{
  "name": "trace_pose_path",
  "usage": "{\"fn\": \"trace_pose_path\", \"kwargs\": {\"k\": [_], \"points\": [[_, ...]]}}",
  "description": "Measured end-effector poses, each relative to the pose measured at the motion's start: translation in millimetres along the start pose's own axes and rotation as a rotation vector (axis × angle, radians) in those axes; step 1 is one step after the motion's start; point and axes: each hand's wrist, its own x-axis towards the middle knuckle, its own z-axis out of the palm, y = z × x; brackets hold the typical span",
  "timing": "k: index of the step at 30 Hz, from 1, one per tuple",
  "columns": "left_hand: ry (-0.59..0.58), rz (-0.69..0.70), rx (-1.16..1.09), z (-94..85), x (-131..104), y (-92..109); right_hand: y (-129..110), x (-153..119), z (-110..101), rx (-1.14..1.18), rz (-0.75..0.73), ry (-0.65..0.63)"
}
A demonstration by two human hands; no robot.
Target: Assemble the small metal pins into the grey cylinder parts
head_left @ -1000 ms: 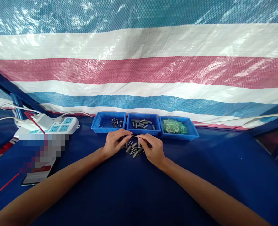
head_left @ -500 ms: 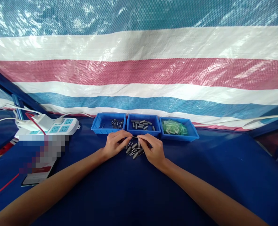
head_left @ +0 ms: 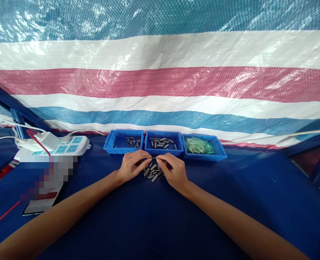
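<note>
A thin metal rod (head_left: 154,157) spans the short gap between the fingertips of both hands, just in front of the middle bin. My left hand (head_left: 132,166) pinches its left end. At the other end the fingers of my right hand (head_left: 175,171) are closed in a pinch; whether a second small part sits there is hidden. Beneath the hands, a pile of dark grey cylinders with thin metal shafts (head_left: 154,174) lies on the blue table (head_left: 154,216). Similar grey cylinders (head_left: 162,143) lie in the middle bin, thin metal pins (head_left: 133,142) in the left one.
Three blue bins stand in a row: left bin (head_left: 112,143), middle bin (head_left: 149,148), right bin (head_left: 219,153) holding green-tinted plastic bags (head_left: 199,146). A white power strip (head_left: 80,146) with cables and a phone-like flat object (head_left: 40,204) lie at left. A striped tarp (head_left: 160,83) hangs behind.
The hands have drawn slightly closer together, so less of the rod shows between the fingertips. Both keep their pinch. The whole view has shifted a little.
</note>
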Motion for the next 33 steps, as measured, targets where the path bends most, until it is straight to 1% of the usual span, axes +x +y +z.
{"fn": "trace_pose_path", "kwargs": {"k": [4,9,15,21,25,29,33], "points": [[0.029,0.006,-0.016,0.0,-4.2,-1.6,0.7,-0.7,1.8,-0.012,0.007,-0.022],[0.070,-0.041,-0.066,-1.0,-8.5,-2.8,2.1,-0.4,2.4,-0.036,0.021,-0.032],[0.065,-0.132,-0.100,-0.7,-10.7,-2.8,2.3,0.0,1.5,-0.019,0.041,-0.032],[0.056,-0.171,-0.087,-0.8,-8.6,-1.2,1.9,-0.1,1.1,-0.025,0.034,-0.041],[0.055,-0.125,0.023,-1.8,-5.1,-0.9,0.8,0.2,0.4,-0.021,0.034,-0.042],[0.001,-0.045,0.044,-0.8,-5.1,-3.2,0.3,-0.6,-0.3,0.004,0.046,-0.029],[-0.006,-0.066,0.005,2.0,-9.6,-7.7,1.3,-2.0,-0.2,0.023,0.039,-0.040]]}}
